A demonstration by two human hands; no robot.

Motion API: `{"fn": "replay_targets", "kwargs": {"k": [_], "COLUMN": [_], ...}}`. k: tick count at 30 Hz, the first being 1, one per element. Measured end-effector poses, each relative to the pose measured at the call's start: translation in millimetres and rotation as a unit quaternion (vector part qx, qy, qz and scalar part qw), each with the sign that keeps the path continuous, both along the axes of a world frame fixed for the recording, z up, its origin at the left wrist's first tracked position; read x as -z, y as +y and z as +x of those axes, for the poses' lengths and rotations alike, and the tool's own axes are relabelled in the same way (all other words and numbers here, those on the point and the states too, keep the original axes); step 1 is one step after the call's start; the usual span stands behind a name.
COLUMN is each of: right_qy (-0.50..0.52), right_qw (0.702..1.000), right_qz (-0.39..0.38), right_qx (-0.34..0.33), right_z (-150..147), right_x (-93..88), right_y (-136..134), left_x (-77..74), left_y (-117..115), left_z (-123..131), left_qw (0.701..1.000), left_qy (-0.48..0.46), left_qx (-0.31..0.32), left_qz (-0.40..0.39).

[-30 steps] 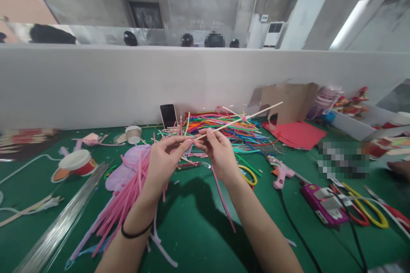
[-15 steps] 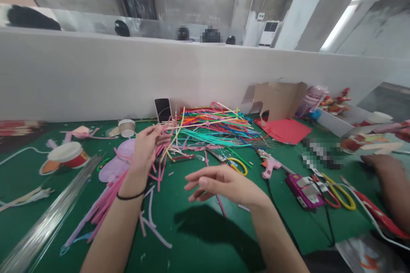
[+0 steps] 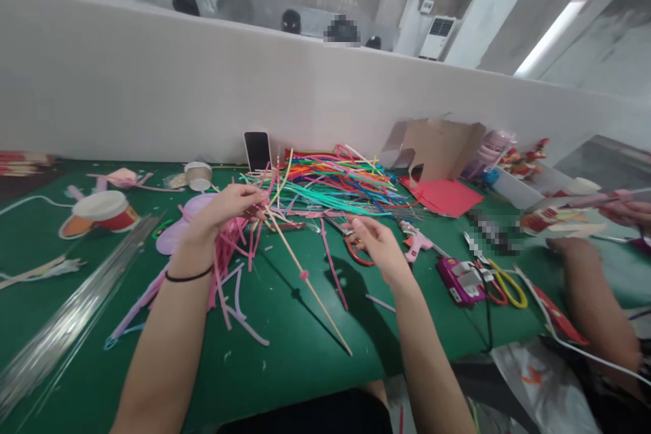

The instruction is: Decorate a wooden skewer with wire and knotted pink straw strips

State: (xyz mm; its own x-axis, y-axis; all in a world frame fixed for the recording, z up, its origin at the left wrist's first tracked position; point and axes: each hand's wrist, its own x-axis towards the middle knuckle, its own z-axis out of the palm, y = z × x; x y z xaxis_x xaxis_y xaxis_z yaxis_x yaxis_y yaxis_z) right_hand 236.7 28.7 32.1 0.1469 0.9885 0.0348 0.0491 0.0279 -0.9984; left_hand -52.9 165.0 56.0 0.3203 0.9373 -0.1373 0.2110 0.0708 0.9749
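Observation:
My left hand (image 3: 239, 207) is closed in a pinch on a thin wooden stick (image 3: 285, 244), which slants down and toward me over the table. A small pink piece (image 3: 304, 275) sits partway along the stick. Pink fuzzy stems bunch around the same fingers, and more pink stems (image 3: 224, 264) hang or lie below that hand; which of them it grips I cannot tell. My right hand (image 3: 373, 241) has its fingers curled at the handles of a pair of scissors (image 3: 360, 256), whose blades point away to the left. Part of the handles is hidden under the fingers.
A heap of coloured stems (image 3: 336, 180) lies by the white partition (image 3: 315, 102), beside a propped phone (image 3: 258, 150). A pink glue gun (image 3: 417, 243) and purple power strip (image 3: 460, 281) are at right, near another person's arm (image 3: 590, 285). Clear strips (image 3: 86, 298) lie at left.
The stick has swung from pointing right to pointing down toward me. My right hand has moved from above the table's middle to the scissors. The view has tipped downward.

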Motion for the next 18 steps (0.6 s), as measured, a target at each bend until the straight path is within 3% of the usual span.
{"fn": "replay_targets", "kwargs": {"k": [4, 10, 14, 16, 18], "right_qy": [0.054, 0.109, 0.134, 0.146, 0.160], "right_qw": [0.984, 0.970, 0.974, 0.978, 0.980], "right_qz": [-0.098, -0.103, -0.087, -0.072, -0.062], "right_qx": [-0.142, -0.191, -0.161, -0.132, -0.102], "right_z": [-18, -24, -20, -18, -17], "right_x": [28.0, 54.9, 62.1, 66.6, 72.0], "right_y": [6, 12, 15, 17, 18], "left_x": [4.6, 19.2, 30.3, 40.6, 54.9], "left_y": [-1, 5, 9, 4, -11], "left_z": [5, 16, 17, 18, 22], "left_qw": [0.996, 0.994, 0.995, 0.976, 0.960], "left_qy": [0.047, 0.025, -0.101, -0.197, -0.249], "left_qx": [0.075, 0.095, -0.001, -0.062, -0.074], "left_qz": [0.014, 0.038, -0.010, -0.065, -0.105]}}
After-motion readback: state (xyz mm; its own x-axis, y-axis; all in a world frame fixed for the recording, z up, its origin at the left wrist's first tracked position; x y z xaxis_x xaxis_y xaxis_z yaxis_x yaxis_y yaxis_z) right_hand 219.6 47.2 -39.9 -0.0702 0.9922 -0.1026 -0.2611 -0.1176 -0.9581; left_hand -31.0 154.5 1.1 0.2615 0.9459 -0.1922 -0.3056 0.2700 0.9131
